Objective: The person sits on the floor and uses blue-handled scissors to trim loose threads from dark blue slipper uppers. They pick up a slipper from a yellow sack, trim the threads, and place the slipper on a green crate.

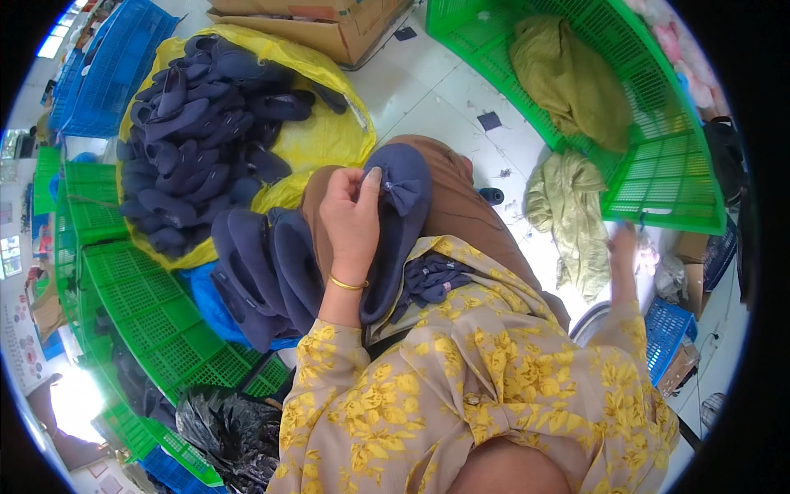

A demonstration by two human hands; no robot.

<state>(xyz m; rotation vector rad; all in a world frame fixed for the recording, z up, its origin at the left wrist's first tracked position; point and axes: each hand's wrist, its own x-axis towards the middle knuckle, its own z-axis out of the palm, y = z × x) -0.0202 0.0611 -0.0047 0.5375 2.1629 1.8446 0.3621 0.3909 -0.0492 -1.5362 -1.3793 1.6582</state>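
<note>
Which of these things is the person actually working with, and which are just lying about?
In use:
- navy slipper with a bow, held by the left hand
- stack of navy slippers on the lap
- small navy bows on the lap
- heap of navy slippers on the yellow sack

Lying about:
- green crate with olive cloth
- cardboard box
- black bag

The right hand reaches off to the side, blurred.

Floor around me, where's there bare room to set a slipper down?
Bare white floor shows between the yellow sack, the cardboard box and the green crate. Left is crowded: navy slippers fill the sack, more slippers stack by the knee, green crates behind. The left hand holds a bow slipper.
</note>
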